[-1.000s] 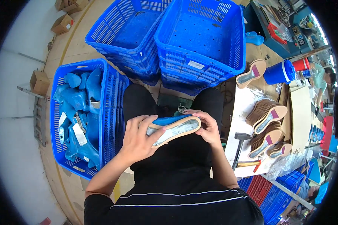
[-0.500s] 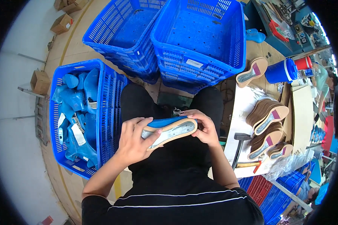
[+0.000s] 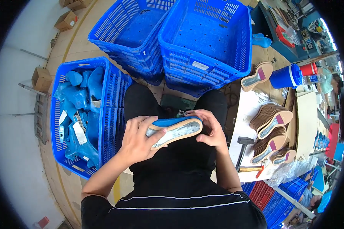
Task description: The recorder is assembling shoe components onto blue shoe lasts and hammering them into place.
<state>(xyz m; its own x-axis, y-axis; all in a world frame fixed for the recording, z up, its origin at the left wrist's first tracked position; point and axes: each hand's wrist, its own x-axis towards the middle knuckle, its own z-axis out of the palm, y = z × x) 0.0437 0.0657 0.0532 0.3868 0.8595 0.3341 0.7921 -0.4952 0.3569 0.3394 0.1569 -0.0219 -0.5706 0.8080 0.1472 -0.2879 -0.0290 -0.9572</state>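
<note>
No legible text or signs

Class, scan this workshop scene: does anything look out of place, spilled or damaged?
Nothing looks clearly spilled or damaged. One apparent blue shoe last seems stray: it lies right of the stacked blue crates, while many others are heaped in the left crate.

I can't see the left end of the blue shoe last (image 3: 172, 122) because the left hand (image 3: 135, 139) covers it. The upper edge crops the stacked blue crates (image 3: 179, 59) for me, and the distant person (image 3: 306, 198) at lower right is too small to make out clearly.
</note>
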